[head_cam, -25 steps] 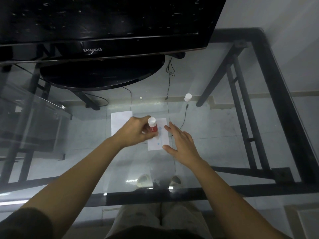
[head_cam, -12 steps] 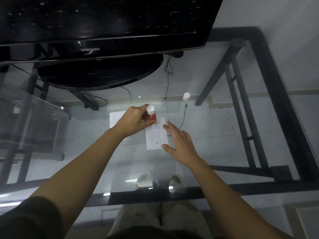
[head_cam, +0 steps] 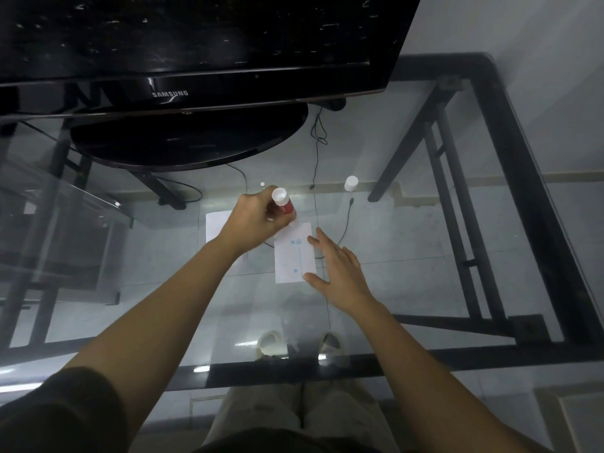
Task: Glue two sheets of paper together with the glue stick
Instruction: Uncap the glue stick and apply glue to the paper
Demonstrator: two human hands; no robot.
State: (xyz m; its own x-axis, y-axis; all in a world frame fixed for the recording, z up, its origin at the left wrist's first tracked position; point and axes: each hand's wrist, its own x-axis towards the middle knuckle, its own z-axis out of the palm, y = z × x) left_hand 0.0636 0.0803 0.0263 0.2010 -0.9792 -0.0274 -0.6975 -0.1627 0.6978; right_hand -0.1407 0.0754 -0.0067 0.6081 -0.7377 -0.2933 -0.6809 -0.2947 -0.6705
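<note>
Left hand (head_cam: pixel 251 220) grips glue stick (head_cam: pixel 283 204) (cap (head_cam: pixel 351 183) off, apart).

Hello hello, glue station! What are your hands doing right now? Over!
Left hand gripping glue stick above the paper sheet. Right hand flat, steadying that sheet's edge. Second sheet waiting left. Nothing in the way.

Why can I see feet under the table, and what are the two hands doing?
The camera sits on a person's head and looks down, so you see their own arms. The table is glass, so their feet show through it. The left hand holds a red glue stick over the top of a sheet of paper with blue dots. The right hand lies flat at that sheet's edge. A second sheet lies partly hidden behind the left arm. The glue's white cap stands farther back, near a black television.
</note>
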